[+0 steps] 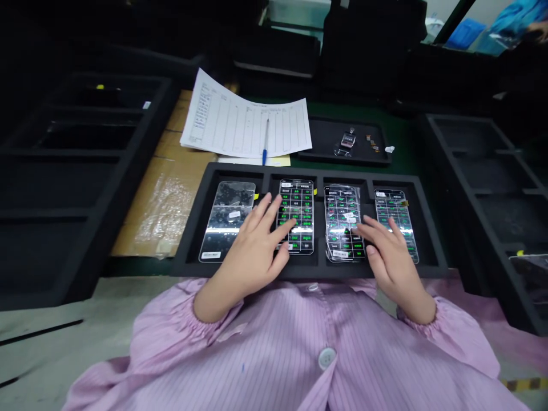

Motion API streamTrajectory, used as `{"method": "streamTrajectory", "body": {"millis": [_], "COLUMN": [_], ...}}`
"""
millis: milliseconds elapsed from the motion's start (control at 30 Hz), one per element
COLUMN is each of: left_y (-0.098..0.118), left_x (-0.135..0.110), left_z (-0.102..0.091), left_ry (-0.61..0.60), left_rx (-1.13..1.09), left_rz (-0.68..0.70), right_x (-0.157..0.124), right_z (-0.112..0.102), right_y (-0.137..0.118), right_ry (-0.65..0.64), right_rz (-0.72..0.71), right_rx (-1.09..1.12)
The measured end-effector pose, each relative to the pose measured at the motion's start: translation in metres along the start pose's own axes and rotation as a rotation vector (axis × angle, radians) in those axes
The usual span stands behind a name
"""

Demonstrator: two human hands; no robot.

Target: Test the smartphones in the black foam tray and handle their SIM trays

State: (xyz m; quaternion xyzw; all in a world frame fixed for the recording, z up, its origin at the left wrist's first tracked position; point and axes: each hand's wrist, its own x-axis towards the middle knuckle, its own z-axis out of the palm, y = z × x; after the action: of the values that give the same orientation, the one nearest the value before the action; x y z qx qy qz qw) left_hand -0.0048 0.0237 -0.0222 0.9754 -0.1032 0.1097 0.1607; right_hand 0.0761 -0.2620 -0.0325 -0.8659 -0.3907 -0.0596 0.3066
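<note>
A black foam tray (319, 220) with compartments lies in front of me, holding several phone-sized screens. My left hand (261, 242) is spread over the second screen from the left (306, 228), which is lit with a grid of green text; its index finger is at the glass. To its left lies a dark screen (226, 222) with white labels. My right hand (391, 251) has its fingers apart, the fingertips at the right edge of a lit, film-covered screen (336, 220). Partly behind that hand is another lit screen (398, 211) at the tray's right end.
Behind the tray lie printed sheets (244, 123) with a blue pen (265, 145) on top. A small black tray (317, 140) holds small parts. Dark compartment trays (152, 137) stand at left and right (449, 148). Taped cardboard (165, 200) lies at left.
</note>
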Motion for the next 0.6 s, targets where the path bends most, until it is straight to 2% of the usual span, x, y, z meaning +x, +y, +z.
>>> {"method": "streamTrajectory", "body": {"millis": [167,300,400,500,600], "left_y": [-0.002,-0.003,-0.003,0.001,0.005], "left_x": [-0.003,-0.008,-0.011,-0.014,-0.020], "left_z": [0.003,0.002,0.000,-0.001,-0.001], "left_ry": [0.061,0.133,0.214,0.323,0.402], "left_rx": [-0.046,-0.080,-0.091,-0.095,-0.110], "left_rz": [-0.122,-0.132,-0.114,-0.077,-0.022], "right_x": [-0.012,-0.017,-0.016,-0.015,-0.014], "right_z": [-0.009,-0.014,-0.013,-0.009,-0.004], "right_y": [0.013,0.031,0.034,0.022,0.004], "right_ry": [0.307,0.253,0.258,0.281,0.239], "right_rz": [0.144,0.279,0.325,0.229,0.107], "right_rx": [-0.159,-0.271,-0.269,-0.160,-0.022]}}
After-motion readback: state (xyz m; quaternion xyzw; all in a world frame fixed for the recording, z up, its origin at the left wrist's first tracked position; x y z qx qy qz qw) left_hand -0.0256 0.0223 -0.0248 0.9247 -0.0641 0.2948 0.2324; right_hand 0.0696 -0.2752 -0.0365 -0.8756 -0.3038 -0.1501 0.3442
